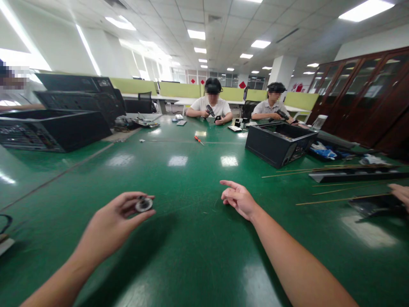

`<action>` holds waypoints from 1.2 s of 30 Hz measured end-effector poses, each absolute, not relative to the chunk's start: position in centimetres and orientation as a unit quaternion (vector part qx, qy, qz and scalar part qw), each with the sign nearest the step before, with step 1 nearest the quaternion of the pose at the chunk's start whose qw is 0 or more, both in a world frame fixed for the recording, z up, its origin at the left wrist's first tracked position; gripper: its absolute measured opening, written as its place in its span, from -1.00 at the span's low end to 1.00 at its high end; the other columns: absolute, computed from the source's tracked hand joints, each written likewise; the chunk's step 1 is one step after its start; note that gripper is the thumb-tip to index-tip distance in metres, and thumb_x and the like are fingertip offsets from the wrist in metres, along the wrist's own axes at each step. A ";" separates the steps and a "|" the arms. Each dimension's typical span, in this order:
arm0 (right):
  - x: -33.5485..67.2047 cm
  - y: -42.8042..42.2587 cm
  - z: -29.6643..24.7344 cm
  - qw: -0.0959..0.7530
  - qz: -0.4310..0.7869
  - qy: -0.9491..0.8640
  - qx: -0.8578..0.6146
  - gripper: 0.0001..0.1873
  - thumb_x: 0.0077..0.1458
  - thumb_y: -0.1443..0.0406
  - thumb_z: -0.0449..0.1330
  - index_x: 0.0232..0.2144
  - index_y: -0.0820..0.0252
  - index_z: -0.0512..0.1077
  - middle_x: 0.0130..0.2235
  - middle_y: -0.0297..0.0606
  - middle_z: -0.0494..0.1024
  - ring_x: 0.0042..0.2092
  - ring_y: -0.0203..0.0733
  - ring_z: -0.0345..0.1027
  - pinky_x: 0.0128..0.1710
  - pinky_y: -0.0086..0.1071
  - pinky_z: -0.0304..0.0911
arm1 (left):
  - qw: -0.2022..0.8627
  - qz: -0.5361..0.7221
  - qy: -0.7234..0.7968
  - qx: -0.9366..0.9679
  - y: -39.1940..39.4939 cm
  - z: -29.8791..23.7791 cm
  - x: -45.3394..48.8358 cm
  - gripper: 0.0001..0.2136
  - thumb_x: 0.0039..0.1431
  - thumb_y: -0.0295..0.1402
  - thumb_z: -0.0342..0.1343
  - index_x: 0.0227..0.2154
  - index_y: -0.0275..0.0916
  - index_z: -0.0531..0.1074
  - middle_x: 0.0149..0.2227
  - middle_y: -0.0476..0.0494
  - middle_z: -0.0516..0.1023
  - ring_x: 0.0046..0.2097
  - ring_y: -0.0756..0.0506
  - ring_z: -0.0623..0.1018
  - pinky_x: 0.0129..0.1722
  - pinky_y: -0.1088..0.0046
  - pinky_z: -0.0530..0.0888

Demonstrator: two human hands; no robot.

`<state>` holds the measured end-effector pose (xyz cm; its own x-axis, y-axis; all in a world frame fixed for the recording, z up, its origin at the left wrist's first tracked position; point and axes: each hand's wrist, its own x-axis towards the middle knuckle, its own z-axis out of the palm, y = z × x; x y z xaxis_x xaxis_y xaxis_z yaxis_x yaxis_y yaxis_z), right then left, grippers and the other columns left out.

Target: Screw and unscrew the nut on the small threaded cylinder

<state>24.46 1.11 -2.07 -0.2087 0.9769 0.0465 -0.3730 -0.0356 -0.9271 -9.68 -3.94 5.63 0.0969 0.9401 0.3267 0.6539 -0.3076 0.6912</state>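
Observation:
Between the thumb and fingers of my left hand (118,219) is a small round metal part (144,204) with a pale ring and a dark centre. It is held above the green tabletop (191,192). My right hand (238,199) hovers over the table to the right, its index finger stretched out to the left and the other fingers loosely curled. Nothing shows in it. Farther off, an orange-handled screwdriver (198,139) lies on the table.
Black computer cases (64,128) stand at the left, and another black case (277,143) at the right. Thin rods (287,172) and a dark metal channel (354,174) lie at right, near another person's hand (401,194). Two people (211,104) with power tools sit opposite.

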 end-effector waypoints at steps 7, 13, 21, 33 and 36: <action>24.3 1.5 -3.3 0.525 0.472 -0.580 -0.407 -0.28 -0.13 0.42 0.26 0.14 0.11 0.25 -0.15 -0.32 0.49 -0.60 -0.53 0.03 -0.59 -0.52 0.00 | 0.249 0.330 0.449 0.793 3.0 1.8 2.1 -0.70 0.00 -0.32 0.29 -0.16 -0.20 0.53 -0.19 -0.15 0.62 -0.18 -0.17 0.59 -0.11 0.25 0.53; 23.4 0.7 -3.2 0.454 0.382 -0.672 -0.445 -0.32 -0.12 0.47 0.23 0.10 0.10 0.27 -0.09 -0.28 0.49 -0.56 -0.48 0.07 -0.55 -0.49 0.06 | 0.220 0.318 0.408 0.827 3.3 -0.7 2.1 -0.68 0.06 -0.35 0.24 -0.07 -0.15 0.50 -0.14 -0.14 0.58 -0.09 -0.16 0.54 -0.02 0.25 0.46; 23.2 0.6 -3.4 0.435 0.353 -0.686 -0.464 -0.63 -0.07 0.37 0.28 -0.14 0.14 0.43 -0.25 -0.31 0.50 -0.50 -0.39 0.11 -0.51 -0.45 0.02 | 0.246 0.321 0.404 0.820 2.9 -0.3 2.4 -0.74 0.02 -0.37 0.26 -0.18 -0.19 0.47 -0.21 -0.08 0.59 -0.18 -0.12 0.56 -0.10 0.34 0.48; 23.2 0.5 -3.4 0.447 0.358 -0.685 -0.450 -0.73 -0.03 0.34 0.29 -0.20 0.14 0.47 -0.20 -0.25 0.55 -0.29 -0.20 0.40 -0.28 -0.35 0.28 | 0.229 0.318 0.382 0.837 2.8 -0.7 2.4 -0.76 0.04 -0.35 0.28 -0.19 -0.16 0.48 -0.22 -0.05 0.59 -0.16 -0.11 0.56 -0.11 0.37 0.44; 23.2 0.5 -3.4 0.448 0.355 -0.687 -0.447 -0.76 -0.02 0.32 0.30 -0.22 0.14 0.49 -0.21 -0.25 0.56 -0.22 -0.15 0.43 -0.22 -0.31 0.31 | 0.229 0.320 0.381 0.837 2.7 -0.6 2.5 -0.77 0.05 -0.35 0.28 -0.19 -0.16 0.49 -0.21 -0.04 0.59 -0.16 -0.11 0.56 -0.10 0.38 0.44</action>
<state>23.19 0.53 -3.39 -0.1974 0.9337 0.2986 0.2967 0.3472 -0.8896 2.50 2.72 -0.58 0.5055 0.7834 0.3616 0.4909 -0.6058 0.6262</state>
